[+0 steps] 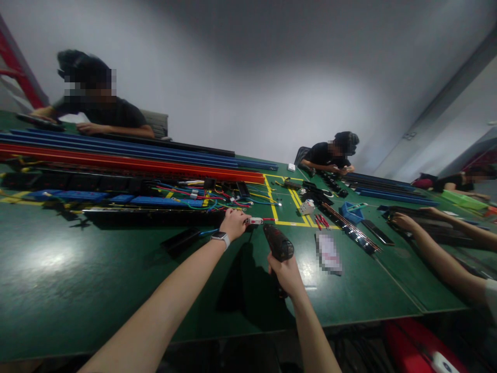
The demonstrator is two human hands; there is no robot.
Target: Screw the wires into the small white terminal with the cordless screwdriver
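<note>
My left hand [234, 223], with a watch on the wrist, is closed around the right end of a long black rail [155, 216] lying across the green table [77, 280]; a small white and red part [256, 221] sticks out by its fingers. My right hand [285, 272] grips the handle of a black electric screwdriver [278, 242], whose nose points toward that rail end.
Long red [135, 163], blue and black rails lie at the back left, with coloured wires [209, 197] and blue blocks. Yellow tape [275, 210] marks a square. A co-worker's arms [438, 254] reach in from the right. Two people sit at the far side.
</note>
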